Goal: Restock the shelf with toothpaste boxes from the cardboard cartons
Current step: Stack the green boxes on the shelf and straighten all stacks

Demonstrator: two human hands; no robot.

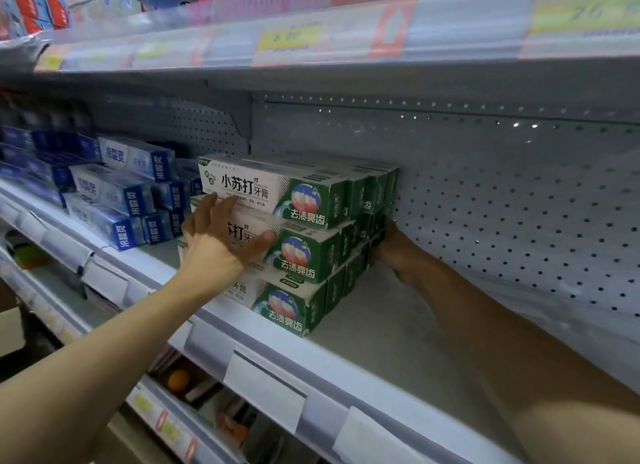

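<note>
Where boxes [277,200] read 小苏打牙膏; left grip [221,235] flat, spread | right grip [391,245] unclear

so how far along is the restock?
Done: three tiers of green boxes stacked on the shelf, beside the blue boxes. In hand: left hand presses the stack's front, right hand squares its back end. Left: the bare shelf to the right still needs filling; no cartons in view.
</note>
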